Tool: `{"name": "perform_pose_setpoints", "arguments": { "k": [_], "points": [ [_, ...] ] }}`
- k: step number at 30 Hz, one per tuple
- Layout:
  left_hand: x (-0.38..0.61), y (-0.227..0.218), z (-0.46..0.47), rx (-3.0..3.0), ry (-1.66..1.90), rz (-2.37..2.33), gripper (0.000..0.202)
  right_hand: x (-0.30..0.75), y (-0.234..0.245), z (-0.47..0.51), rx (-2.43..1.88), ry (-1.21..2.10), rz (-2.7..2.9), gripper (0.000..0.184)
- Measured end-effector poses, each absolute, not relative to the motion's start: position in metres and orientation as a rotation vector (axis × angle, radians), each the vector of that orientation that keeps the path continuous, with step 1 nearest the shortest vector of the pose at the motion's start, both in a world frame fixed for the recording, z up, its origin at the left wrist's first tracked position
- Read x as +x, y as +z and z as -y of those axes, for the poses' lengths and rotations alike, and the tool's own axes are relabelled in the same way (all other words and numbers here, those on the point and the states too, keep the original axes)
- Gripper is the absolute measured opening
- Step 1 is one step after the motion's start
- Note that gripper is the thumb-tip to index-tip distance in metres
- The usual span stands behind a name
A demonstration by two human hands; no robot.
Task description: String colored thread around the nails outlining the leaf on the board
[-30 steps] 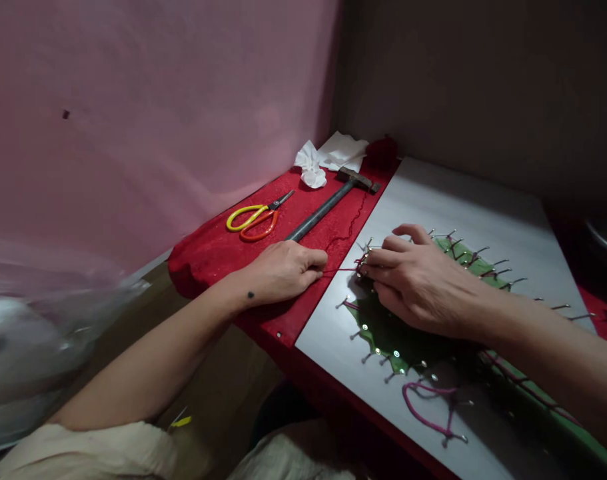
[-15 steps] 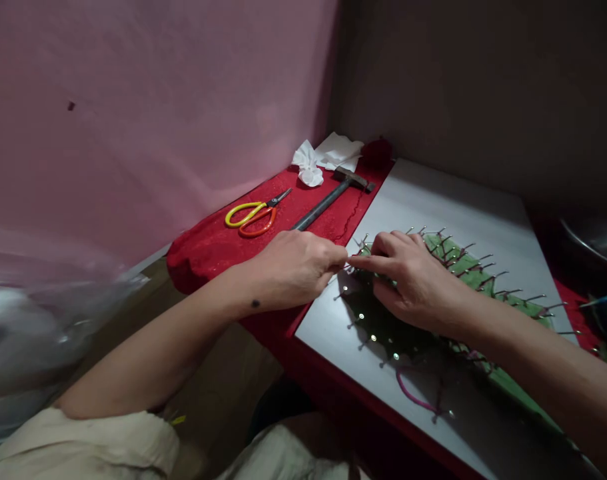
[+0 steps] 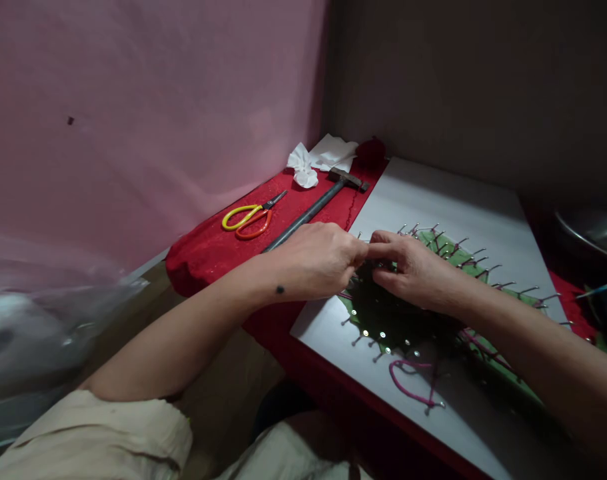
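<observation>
A green leaf-shaped piece point(image 3: 426, 239) lies on a white board point(image 3: 453, 183), ringed by several upright nails. Magenta yarn point(image 3: 408, 390) runs among the nails and makes a loose loop near the board's front edge. Over the leaf's far left end, my left hand point(image 3: 328, 260) is closed in a pinch, with a bit of yarn showing just below it. My right hand point(image 3: 413, 270) meets it fingertip to fingertip, its index finger and thumb bent inward. What lies between the right fingertips is hidden.
Scissors with yellow and orange handles point(image 3: 248, 220) lie on the red cloth point(image 3: 198, 260) at left. Beside them rests a hammer point(image 3: 313, 208), partly behind my left hand. Crumpled white tissue point(image 3: 303, 167) sits near the wall; a metal bowl point(image 3: 590, 230) stands at right.
My left hand has moved right, over the leaf's end, and more of the hammer's handle shows. The right hand stays close to it, its index finger more bent. The view has shifted slightly.
</observation>
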State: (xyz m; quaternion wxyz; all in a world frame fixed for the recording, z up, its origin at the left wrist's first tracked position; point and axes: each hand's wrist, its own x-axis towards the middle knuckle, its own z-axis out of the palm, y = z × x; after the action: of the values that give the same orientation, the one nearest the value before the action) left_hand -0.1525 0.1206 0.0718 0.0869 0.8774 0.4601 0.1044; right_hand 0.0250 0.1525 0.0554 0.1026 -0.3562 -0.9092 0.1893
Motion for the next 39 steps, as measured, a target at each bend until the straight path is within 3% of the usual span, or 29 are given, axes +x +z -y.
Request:
{"name": "perform_pose_setpoints", "arguments": {
  "k": [8, 11, 18, 24, 33, 39],
  "points": [
    [-0.144, 0.071, -0.113, 2.869, 0.039, -1.256, 0.014, 0.027, 0.051, -0.145, -0.993, 0.401, 2.670, 0.022],
    [-0.138, 0.071, -0.113, 2.904, -0.036, -1.278, 0.012, 0.034, 0.052, -0.143, -0.971, 0.534, 2.563, 0.023],
    [-0.134, 0.073, -0.113, 2.650, 0.215, -1.212, 0.018, 0.041, 0.060, -0.147, -0.970, 0.958, 2.572, 0.020],
    [-0.133, 0.075, -0.117, 2.496, 0.430, -1.152, 0.013, 0.039, 0.052, -0.152, -0.920, 0.832, 2.549, 0.017],
    [-0.150, 0.083, -0.128, 2.640, 0.301, -1.467, 0.015, 0.037, 0.045, -0.157, -0.901, 0.610, 2.644, 0.020],
    [-0.150, 0.076, -0.138, 2.387, 0.520, -1.547, 0.016, 0.023, 0.047, -0.156, -1.173, 0.609, 2.549, 0.015]
  ]
}}
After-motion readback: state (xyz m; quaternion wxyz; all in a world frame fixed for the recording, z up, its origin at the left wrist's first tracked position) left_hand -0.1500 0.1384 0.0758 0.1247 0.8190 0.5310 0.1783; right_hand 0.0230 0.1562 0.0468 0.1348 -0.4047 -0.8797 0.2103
